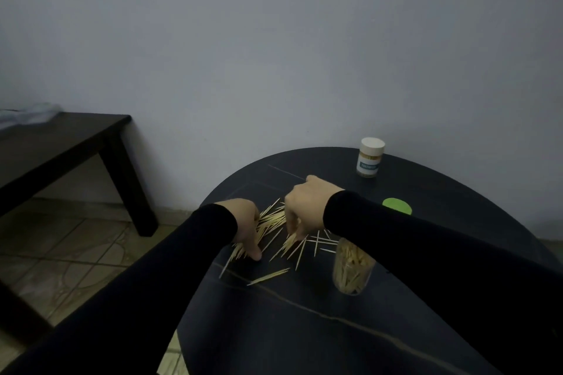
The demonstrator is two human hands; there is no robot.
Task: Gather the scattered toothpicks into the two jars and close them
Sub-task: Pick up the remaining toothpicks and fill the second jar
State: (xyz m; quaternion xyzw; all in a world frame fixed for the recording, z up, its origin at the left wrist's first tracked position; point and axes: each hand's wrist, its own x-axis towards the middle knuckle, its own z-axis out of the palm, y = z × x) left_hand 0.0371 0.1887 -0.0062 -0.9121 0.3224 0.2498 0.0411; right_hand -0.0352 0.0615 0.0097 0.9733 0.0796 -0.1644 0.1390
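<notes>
Pale wooden toothpicks (271, 219) lie scattered on the left part of a round black table (304, 329). My left hand (248, 224) rests over the left of the pile, fingers down among the sticks. My right hand (304, 207) reaches from the right, its fingertips pinching a small bunch of toothpicks (291, 245) against the tabletop. An open clear jar (352, 269) partly filled with toothpicks stands just under my right forearm. A second jar (370, 161) with a white lid on it stands at the table's far edge. A green lid (397, 206) lies flat beyond my right arm.
A dark wooden bench (61, 143) stands at the left against the pale wall, with a light cloth (27, 116) on it. Tiled floor (76, 246) shows between the bench and the table. The table's left edge runs close to the toothpick pile.
</notes>
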